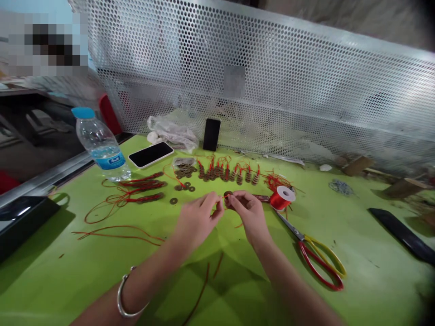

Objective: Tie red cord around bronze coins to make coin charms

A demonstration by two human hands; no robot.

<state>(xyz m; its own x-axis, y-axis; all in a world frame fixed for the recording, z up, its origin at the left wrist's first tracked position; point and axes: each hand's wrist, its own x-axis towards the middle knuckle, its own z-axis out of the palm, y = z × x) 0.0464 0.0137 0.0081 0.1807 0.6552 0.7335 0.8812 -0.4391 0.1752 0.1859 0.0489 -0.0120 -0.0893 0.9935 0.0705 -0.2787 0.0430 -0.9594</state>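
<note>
Between finger and thumb, my left hand [204,210] pinches a thin red cord. A round brown coin [228,194] is held in my right hand [247,206], close to the left fingertips, and the cord runs to it. Just beyond my hands, finished-looking strings of coins with red cords [217,172] lie in a row. Loose coins [185,186] are scattered to their left, beside a small pile of coins [185,167]. Right of my right hand stands a spool of red thread [282,198], near a tangle of red cord ends [274,180].
Scissors with red and yellow handles [319,260] lie at the right. Bundled red cords [142,190] and a water bottle [105,151] are at the left, near a white-edged phone [151,155]. A dark phone [211,134] leans upright before a perforated metal screen [272,81].
</note>
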